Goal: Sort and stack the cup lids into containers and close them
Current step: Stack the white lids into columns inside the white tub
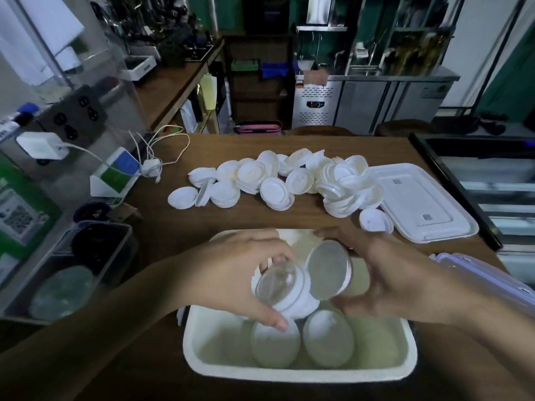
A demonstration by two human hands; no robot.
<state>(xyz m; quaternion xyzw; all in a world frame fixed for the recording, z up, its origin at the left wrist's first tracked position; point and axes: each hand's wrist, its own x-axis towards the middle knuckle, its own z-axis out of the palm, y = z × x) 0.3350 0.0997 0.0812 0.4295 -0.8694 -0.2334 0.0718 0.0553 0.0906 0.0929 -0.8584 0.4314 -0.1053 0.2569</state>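
Note:
A white rectangular container (301, 371) stands at the table's near edge, with two stacks of lids (328, 338) lying inside it. Above it my left hand (240, 273) grips a short stack of white lids (289, 293) topped by a clear one. My right hand (385, 273) holds a second stack of lids (328, 269) tilted on edge, touching the first. A big pile of loose white lids (289, 180) lies across the middle of the table. The container's white cover (419, 204) lies flat at the right.
A clear plastic box (95, 256) with dark and clear lids sits at the left. A second container with clips (477, 276) pokes in at the right. Chargers and white cables (153, 166) lie at the back left. A dark display case (477, 175) borders the right edge.

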